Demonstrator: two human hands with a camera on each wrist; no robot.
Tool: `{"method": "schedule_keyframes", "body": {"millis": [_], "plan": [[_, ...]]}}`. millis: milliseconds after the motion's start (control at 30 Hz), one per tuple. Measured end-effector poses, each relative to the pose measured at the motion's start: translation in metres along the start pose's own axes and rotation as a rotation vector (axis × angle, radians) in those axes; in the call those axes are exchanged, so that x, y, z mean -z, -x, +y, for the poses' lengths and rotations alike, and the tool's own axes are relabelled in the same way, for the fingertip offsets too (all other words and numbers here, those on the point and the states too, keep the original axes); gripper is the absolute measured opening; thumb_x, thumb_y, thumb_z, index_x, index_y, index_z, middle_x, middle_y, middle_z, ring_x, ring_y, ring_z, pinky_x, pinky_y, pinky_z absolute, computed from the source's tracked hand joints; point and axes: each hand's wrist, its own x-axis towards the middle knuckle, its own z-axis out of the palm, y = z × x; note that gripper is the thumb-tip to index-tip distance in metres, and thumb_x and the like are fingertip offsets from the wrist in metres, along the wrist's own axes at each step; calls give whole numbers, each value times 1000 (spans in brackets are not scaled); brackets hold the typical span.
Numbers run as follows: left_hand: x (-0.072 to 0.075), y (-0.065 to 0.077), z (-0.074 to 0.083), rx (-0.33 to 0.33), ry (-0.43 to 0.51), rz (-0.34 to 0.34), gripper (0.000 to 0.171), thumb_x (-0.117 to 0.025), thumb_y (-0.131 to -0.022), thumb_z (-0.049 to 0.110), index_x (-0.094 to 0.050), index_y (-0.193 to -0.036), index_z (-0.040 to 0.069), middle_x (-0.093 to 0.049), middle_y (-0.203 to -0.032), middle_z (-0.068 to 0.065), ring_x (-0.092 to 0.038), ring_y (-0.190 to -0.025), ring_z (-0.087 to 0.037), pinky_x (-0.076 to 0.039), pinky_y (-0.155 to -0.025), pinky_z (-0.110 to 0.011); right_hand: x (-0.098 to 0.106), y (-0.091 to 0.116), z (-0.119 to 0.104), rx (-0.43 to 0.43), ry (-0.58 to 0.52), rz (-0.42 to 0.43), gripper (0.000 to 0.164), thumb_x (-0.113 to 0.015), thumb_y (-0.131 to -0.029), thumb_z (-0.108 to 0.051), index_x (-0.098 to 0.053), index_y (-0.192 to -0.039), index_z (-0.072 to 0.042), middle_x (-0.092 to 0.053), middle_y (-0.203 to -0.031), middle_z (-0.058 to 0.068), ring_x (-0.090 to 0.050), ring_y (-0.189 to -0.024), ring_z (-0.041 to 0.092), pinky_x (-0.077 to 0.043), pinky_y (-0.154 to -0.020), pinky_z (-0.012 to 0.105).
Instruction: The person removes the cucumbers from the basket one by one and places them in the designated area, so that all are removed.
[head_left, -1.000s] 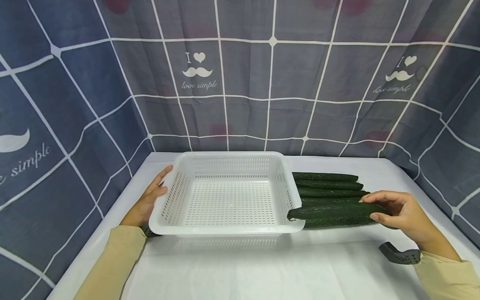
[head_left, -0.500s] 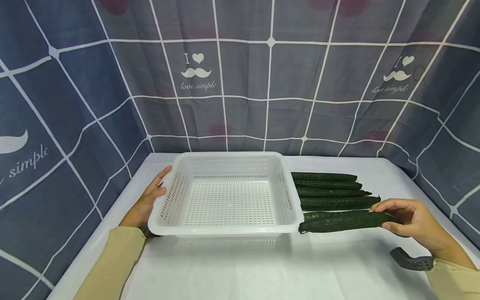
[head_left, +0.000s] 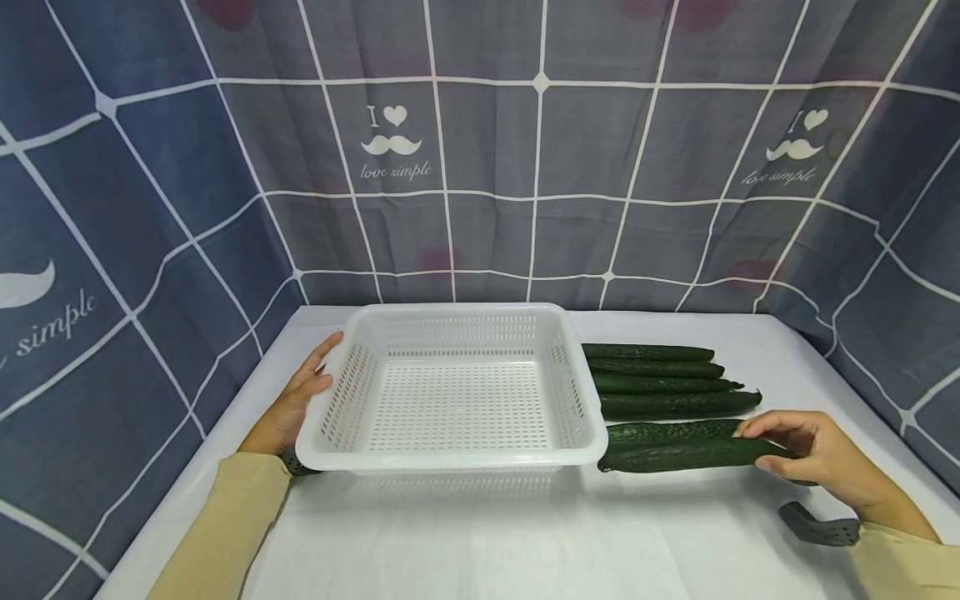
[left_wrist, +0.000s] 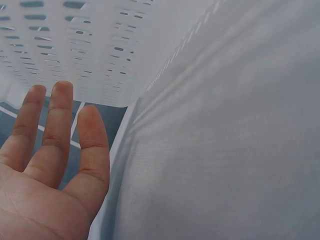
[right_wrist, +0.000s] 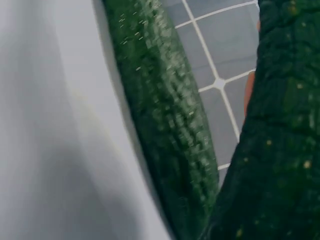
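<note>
My right hand (head_left: 806, 450) pinches a dark green cucumber (head_left: 690, 456) near its right end. Close up in the right wrist view, that cucumber (right_wrist: 285, 130) hides most of the fingers, while another cucumber (right_wrist: 160, 120) lies on the white cloth beside it. Behind the held one, this neighbour (head_left: 667, 432) is partly covered. At the left side of a white perforated plastic basket (head_left: 450, 460) is my left hand (head_left: 296, 400), its fingertips touching the rim. The left wrist view shows its fingers (left_wrist: 57, 125) extended and spread below the basket's holed wall (left_wrist: 75, 45).
Several more cucumbers (head_left: 667, 406) lie side by side right of the basket, their left ends hidden by its rim. White cloth (head_left: 487, 542) covers the table. Grey-blue checked curtains (head_left: 480, 167) enclose the back and both sides.
My right hand has brought the held cucumber from above the row toward the table's front and slightly right, exposing the cucumbers behind. The left hand and the basket have stayed in place.
</note>
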Motion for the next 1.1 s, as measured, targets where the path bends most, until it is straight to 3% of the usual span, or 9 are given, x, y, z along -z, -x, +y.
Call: {"method": "schedule_keyframes", "body": {"millis": [200,567,900,1100], "plan": [[-1,-1,0,8,30,16,58,-53,-108,22,-42,-160,46,-60,-141,5,-64,-115,-12,-58,-90,-31,-7,1,7,-43,52,-10,52,-64,-77,35,-75,-115,0,-78,-119,-4,-70,-112,4,-52,-92,15],[0,0,1,-5,8,1,58,-52,-109,22,-42,-161,45,-58,-143,5,-62,-118,-11,-57,-91,-30,-19,-3,15,-143,257,30,40,-78,-78,25,-78,-108,-3,-78,-113,-13,-71,-102,1,-52,-86,14],[0,0,1,-6,8,-4,58,-51,-109,20,-42,-160,46,-58,-143,5,-62,-118,-11,-57,-92,-30,-28,-13,21,-163,317,-45,34,-84,-81,14,-79,-108,-6,-76,-107,-16,-72,-93,4,-54,-77,17],[0,-1,0,-6,22,2,58,-52,-109,20,-43,-160,45,-59,-141,5,-64,-116,-11,-58,-90,-30,-36,-20,17,-250,557,36,30,-93,-77,2,-82,-100,-14,-76,-102,-18,-67,-91,-6,-53,-76,15]]}}
